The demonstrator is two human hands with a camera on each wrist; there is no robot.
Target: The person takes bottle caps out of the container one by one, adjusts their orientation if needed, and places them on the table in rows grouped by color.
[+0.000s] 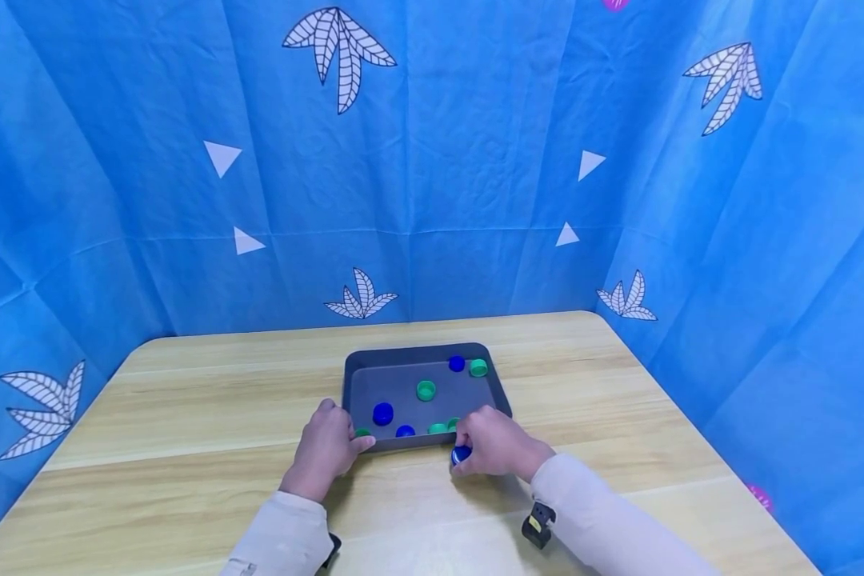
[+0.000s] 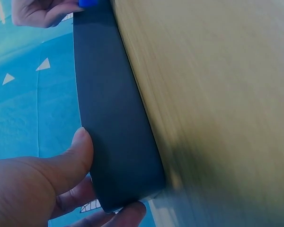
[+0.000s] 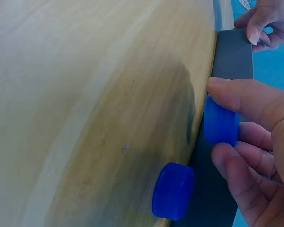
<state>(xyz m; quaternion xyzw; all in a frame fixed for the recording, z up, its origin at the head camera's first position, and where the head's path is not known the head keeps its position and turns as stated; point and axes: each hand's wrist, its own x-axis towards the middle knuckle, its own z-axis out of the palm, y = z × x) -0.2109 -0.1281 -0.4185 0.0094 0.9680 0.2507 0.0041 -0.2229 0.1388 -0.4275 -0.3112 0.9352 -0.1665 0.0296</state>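
Observation:
My left hand [image 1: 326, 448] grips the near left corner of a dark grey tray [image 1: 396, 356], its thumb on the front rim and its fingers round the side. At the tray's front wall, my right hand [image 1: 497, 442] pinches a blue bottle cap [image 3: 221, 120] between thumb and fingers. A second blue cap [image 3: 173, 191] is on the table beside the tray's front wall, hidden by the right hand in the head view. Inside the tray are several blue caps [image 1: 383, 414] and green caps [image 1: 426, 390], scattered about; the front wall partly covers those nearest me.
The tray stands on a light wood-grain table [image 1: 209, 408]. A blue curtain [image 1: 461, 160] with leaf and triangle prints hangs behind the table and along its sides. Each wrist wears a dark band, with a black device [image 1: 538, 526] on the right one.

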